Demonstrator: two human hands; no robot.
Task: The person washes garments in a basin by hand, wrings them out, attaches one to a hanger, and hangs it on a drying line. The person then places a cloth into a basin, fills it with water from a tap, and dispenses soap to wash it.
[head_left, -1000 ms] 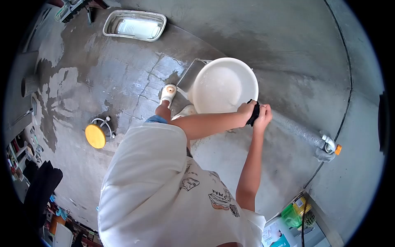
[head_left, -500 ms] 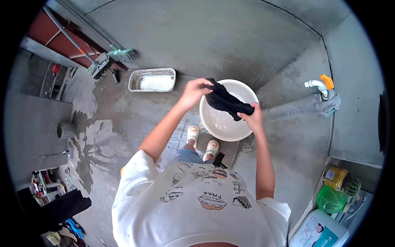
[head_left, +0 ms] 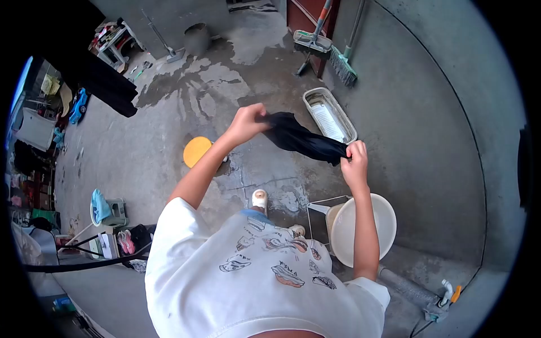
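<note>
A black cloth [head_left: 306, 139] is stretched in the air between my two hands, its middle bunched and sagging a little. Which garment it might be, I cannot tell. At its left end, my left hand [head_left: 248, 121] is closed on the fabric. My right hand [head_left: 354, 164] pinches the other end, slightly lower in the view. The white basin [head_left: 378, 231] stands to the right of my body, partly hidden behind my right forearm. Beyond the cloth, a whitish rectangular tub [head_left: 331, 115] sits on the floor near the wall.
Brooms [head_left: 345, 65] lean by the red door [head_left: 293, 17]. A yellow round-topped object [head_left: 197, 152] is on the floor left of me. Dark clothing [head_left: 110, 90] hangs at the upper left. A tap [head_left: 449, 292] and a grey pipe [head_left: 408, 287] are at the lower right. Wet patches mark the concrete.
My body and view have turned left, away from the basin. The black cloth, earlier over the basin, is now over the floor and held more stretched out, still in both hands.
</note>
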